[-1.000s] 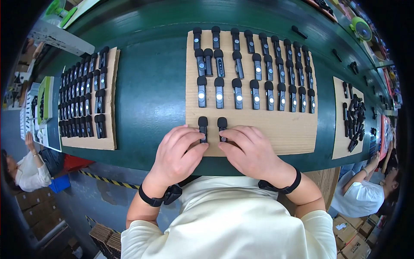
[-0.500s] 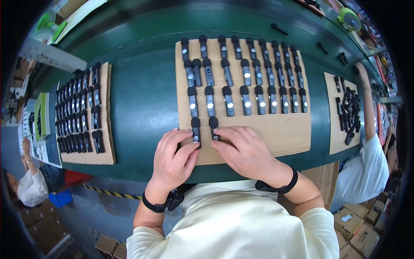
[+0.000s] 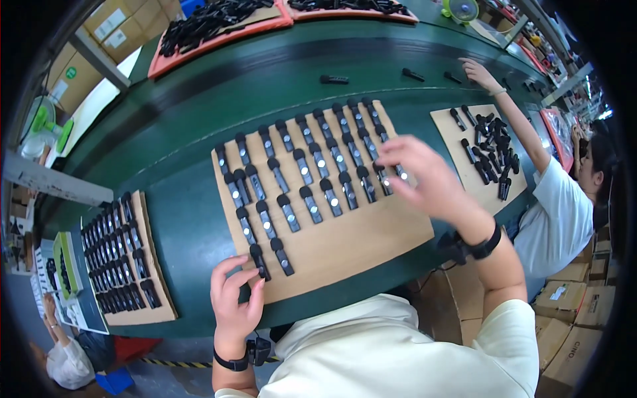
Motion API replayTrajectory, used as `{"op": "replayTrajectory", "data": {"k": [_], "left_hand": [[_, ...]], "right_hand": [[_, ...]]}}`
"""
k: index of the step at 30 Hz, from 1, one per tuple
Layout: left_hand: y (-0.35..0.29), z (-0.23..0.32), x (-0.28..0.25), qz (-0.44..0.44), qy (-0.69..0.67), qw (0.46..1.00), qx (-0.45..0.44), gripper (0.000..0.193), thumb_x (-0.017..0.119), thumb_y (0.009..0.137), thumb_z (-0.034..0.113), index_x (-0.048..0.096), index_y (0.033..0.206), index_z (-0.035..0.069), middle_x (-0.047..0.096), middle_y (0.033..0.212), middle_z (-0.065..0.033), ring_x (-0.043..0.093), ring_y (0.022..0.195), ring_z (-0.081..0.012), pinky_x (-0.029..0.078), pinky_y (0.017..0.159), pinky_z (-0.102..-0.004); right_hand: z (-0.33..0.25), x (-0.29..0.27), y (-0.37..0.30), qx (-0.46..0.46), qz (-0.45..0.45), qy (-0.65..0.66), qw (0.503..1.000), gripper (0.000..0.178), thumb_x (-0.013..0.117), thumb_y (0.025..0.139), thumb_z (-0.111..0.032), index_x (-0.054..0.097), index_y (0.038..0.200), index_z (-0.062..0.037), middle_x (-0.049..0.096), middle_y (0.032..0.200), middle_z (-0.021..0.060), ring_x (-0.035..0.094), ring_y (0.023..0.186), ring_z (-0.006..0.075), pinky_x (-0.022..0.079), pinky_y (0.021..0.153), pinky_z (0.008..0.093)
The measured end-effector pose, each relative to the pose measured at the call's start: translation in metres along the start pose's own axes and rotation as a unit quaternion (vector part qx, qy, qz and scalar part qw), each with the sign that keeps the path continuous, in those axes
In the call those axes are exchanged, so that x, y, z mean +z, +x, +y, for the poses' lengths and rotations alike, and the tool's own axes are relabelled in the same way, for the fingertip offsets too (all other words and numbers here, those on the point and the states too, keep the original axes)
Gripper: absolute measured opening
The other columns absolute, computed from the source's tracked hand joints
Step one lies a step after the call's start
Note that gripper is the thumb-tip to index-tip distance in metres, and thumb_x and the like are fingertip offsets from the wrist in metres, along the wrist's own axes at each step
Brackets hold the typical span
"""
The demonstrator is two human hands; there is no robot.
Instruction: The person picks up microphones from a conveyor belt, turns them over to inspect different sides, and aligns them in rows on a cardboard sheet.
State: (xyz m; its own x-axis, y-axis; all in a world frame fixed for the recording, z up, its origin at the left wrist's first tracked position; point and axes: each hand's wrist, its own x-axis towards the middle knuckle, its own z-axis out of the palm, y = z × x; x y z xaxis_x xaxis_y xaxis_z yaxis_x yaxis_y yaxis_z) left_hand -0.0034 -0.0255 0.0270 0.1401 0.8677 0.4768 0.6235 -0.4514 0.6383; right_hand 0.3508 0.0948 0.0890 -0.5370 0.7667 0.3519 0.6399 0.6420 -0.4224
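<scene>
Rows of small black microphones with foam tops (image 3: 307,204) lie on a cardboard sheet (image 3: 345,255) in front of me. Two of them form the nearest row at the lower left. Beside the outer one of that pair (image 3: 259,263) is my left hand (image 3: 233,298), its fingers apart and curved, with the fingertips close to the microphone; whether they touch it I cannot tell. My right hand (image 3: 424,176) is above the right end of the rows, fingers stretched out and slightly blurred. It covers some microphones there, and nothing shows in it.
At left, another cardboard sheet (image 3: 174,312) carries packed rows of microphones. A third sheet (image 3: 444,123) at right has a loose pile, next to a co-worker's arm (image 3: 524,132). Single microphones (image 3: 334,79) lie on the green bench (image 3: 192,219). Red trays (image 3: 225,34) stand at the back.
My right hand has left the near row's second microphone and moved right and away from me. My left hand has loosened from the outer one. The view has turned and shifted.
</scene>
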Motion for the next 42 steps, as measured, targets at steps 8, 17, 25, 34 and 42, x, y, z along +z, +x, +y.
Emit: {"op": "replayTrajectory", "data": {"k": [8,17,25,34,42], "left_hand": [[0.018,0.014,0.002,0.02,-0.009,1.0,-0.02,0.022,0.067,0.076,-0.003,0.06,0.096,0.003,0.06,0.11,-0.0177,0.059,0.1,-0.0302,0.048,0.087,-0.0375],[0.01,0.016,0.001,0.035,0.013,0.997,-0.069,0.019,0.067,0.075,-0.004,0.061,0.092,0.002,0.06,0.108,-0.0171,0.06,0.099,-0.0305,0.048,0.086,-0.038],[0.017,0.009,0.005,0.035,-0.016,0.997,-0.072,0.017,0.066,0.075,-0.004,0.061,0.09,0.002,0.06,0.108,-0.0169,0.061,0.099,-0.0297,0.048,0.087,-0.0378],[-0.005,0.006,-0.015,0.064,-0.012,0.995,-0.082,0.015,0.067,0.076,-0.004,0.062,0.09,0.002,0.061,0.107,-0.0169,0.061,0.098,-0.0293,0.049,0.086,-0.0376],[-0.004,0.017,-0.023,0.078,-0.042,0.995,-0.051,0.016,0.071,0.075,-0.003,0.065,0.089,0.002,0.062,0.107,-0.0165,0.063,0.096,-0.0301,0.052,0.082,-0.0376]], "right_hand": [[0.2,-0.024,0.046,0.161,0.058,-0.073,0.982,0.027,0.067,0.083,-0.007,0.061,0.109,-0.0039,0.058,0.11,0.0142,0.059,0.104,0.0324,0.049,0.089,0.0374],[0.266,-0.007,0.092,0.25,-0.014,-0.203,0.947,0.024,0.069,0.083,-0.016,0.063,0.101,-0.0017,0.064,0.098,0.0171,0.062,0.094,0.0343,0.05,0.083,0.0406],[0.144,0.04,0.201,0.121,-0.138,-0.133,0.974,0.023,0.069,0.084,-0.023,0.066,0.095,-0.0027,0.068,0.092,0.0165,0.064,0.091,0.0338,0.051,0.08,0.0416],[0.118,0.077,0.216,0.127,-0.243,-0.171,0.946,0.026,0.072,0.082,-0.024,0.068,0.099,-0.0038,0.069,0.097,0.0168,0.064,0.098,0.035,0.051,0.083,0.0432],[0.062,0.045,0.208,0.082,-0.29,-0.052,0.952,0.026,0.074,0.082,-0.023,0.062,0.088,0.0,0.062,0.074,0.0089,0.059,0.07,0.02,0.047,0.067,0.0343]]}}
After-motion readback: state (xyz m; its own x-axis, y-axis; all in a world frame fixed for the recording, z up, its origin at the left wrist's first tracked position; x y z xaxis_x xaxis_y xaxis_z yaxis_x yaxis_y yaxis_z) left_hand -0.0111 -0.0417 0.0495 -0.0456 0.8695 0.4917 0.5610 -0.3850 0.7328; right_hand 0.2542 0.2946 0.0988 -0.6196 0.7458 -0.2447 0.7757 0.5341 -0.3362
